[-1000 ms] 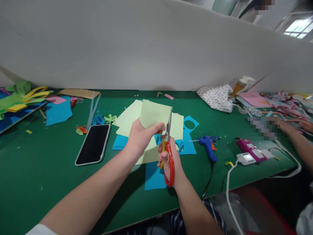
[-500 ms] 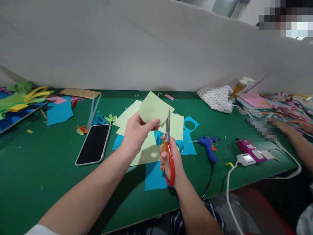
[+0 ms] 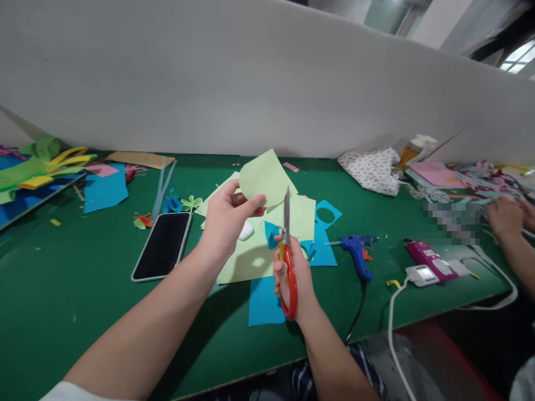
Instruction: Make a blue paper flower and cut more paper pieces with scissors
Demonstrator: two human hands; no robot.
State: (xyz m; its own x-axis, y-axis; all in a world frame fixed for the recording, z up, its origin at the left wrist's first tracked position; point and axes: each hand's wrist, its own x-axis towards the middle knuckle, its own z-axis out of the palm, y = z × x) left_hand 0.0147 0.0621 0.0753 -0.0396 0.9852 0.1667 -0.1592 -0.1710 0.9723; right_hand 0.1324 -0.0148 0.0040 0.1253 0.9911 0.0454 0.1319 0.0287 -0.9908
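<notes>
My left hand pinches a pale green piece of paper with a rounded left edge and a pointed top, held above the table. Red-handled scissors are in my right hand, blades pointing up beside the paper's right edge; the blades look closed. Under both hands lie light green sheets and blue paper. A small curled blue piece sits just left of the scissors, and a white rounded object shows below the held paper.
A phone lies left of the sheets, near a green paper flower. To the right are a blue glue gun, a magenta box with white cables and a patterned cloth. Another person's hands work at far right.
The held green paper has turned, its tip shifting right and up, and my left hand has moved slightly left. The white object has come into view. The other person's hands have moved.
</notes>
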